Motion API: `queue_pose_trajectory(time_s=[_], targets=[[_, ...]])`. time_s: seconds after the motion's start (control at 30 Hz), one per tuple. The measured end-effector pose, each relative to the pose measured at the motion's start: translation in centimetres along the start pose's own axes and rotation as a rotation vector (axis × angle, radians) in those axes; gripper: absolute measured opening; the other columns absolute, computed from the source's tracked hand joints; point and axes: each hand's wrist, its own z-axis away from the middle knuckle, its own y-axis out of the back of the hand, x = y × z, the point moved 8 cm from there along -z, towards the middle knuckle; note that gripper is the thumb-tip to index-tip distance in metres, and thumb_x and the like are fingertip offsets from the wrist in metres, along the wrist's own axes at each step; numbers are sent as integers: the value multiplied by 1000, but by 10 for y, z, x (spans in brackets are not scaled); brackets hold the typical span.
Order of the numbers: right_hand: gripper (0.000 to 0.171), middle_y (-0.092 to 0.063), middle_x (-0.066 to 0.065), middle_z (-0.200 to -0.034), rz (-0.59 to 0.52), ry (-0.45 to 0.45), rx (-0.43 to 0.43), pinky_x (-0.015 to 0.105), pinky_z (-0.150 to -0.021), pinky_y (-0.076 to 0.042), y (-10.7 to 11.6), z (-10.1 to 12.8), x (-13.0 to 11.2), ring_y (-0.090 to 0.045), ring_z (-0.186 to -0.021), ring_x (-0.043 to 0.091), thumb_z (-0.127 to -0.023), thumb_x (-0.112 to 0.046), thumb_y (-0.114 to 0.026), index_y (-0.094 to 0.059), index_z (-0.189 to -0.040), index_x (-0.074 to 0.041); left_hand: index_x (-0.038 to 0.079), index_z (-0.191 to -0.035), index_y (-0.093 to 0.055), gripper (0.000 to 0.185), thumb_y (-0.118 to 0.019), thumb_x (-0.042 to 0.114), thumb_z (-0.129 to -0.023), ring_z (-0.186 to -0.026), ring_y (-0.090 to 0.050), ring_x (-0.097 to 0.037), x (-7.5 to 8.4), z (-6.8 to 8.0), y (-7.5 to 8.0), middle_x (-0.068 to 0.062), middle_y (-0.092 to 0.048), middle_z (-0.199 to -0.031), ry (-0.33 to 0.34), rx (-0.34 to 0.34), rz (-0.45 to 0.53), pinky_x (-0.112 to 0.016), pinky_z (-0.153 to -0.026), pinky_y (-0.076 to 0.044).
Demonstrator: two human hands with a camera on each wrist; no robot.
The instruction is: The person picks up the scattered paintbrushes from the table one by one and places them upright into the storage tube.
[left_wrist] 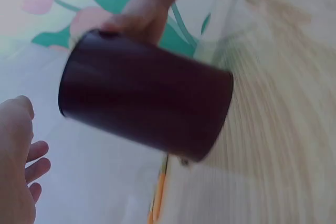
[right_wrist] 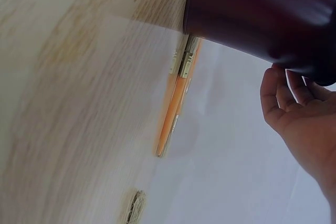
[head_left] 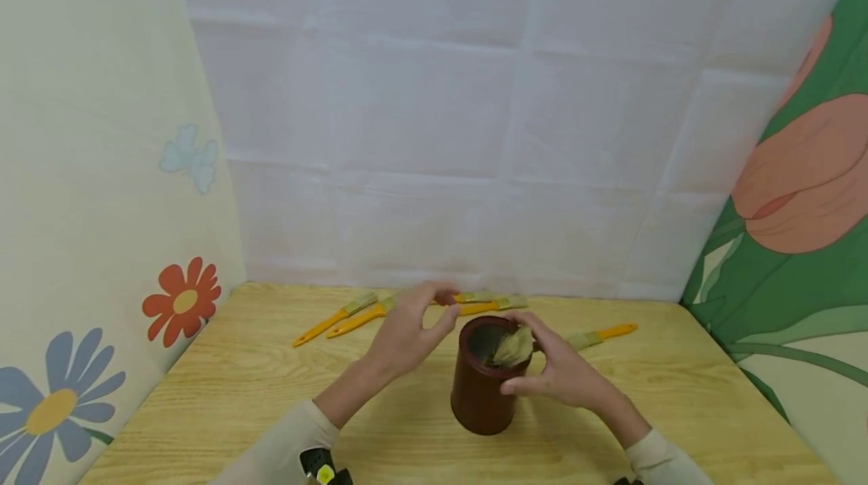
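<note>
So far one brush (head_left: 511, 348) stands bristles-up in the maroon cup (head_left: 483, 387) your right hand (head_left: 559, 373) grips mid-table, your left hand (head_left: 405, 334) hovers loose and empty beside it, and five brushes (head_left: 353, 316) lie loose behind.

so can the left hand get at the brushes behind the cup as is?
Probably yes. The left hand holds nothing and hovers just before the brushes; the cup, held by the right hand, sits to its right, not between them.
</note>
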Motion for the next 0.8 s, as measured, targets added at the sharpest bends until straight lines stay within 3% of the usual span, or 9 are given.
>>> queue_pose_trajectory(time_s=[0.1,0.17,0.37,0.47,0.8], targets=[[87,-45,-8,-148,-2,-14,3,68,-95,-40,0,1,2,-44,-135,27,-83,-26,-89,-39,-153,-35,16,-128,-66,29,-66,26,-101,-102,-63,-17,-20,1,2,2,-67,-109,10,35,-70,-43,-85,-53],[87,-44,-9,-148,-2,-24,4,68,-96,-40,0,1,2,-43,-136,26,-83,-27,-89,-38,-153,-36,14,-130,-64,33,-67,27,-101,-102,-63,-20,-34,2,2,-2,-67,-110,33,23,-129,-43,-85,-53],[87,-44,-9,-149,-6,-30,-2,67,-97,-40,0,1,2,-43,-137,27,-83,-28,-88,-38,-153,-37,9,-150,-47,60,-64,39,-102,-122,-55,-33,-71,11,-5,-15,-56,-135,215,-175,-255,-60,-99,-41],[87,-43,-8,-149,-6,-33,-2,68,-97,-39,1,2,0,-42,-137,28,-83,-28,-88,-38,-153,-36,8,-154,-42,65,-65,39,-101,-129,-49,-38,-85,16,-6,-19,-50,-143,273,-237,-310,-64,-101,-37],[86,-43,-8,-150,-26,-50,-8,69,-98,-38,1,1,1,-40,-139,29,-84,-27,-87,-37,-153,-37,10,-153,-41,66,-71,21,-95,-132,-45,-47,-113,32,-8,-23,-53,-137,378,-385,-485,-66,-105,-33]])
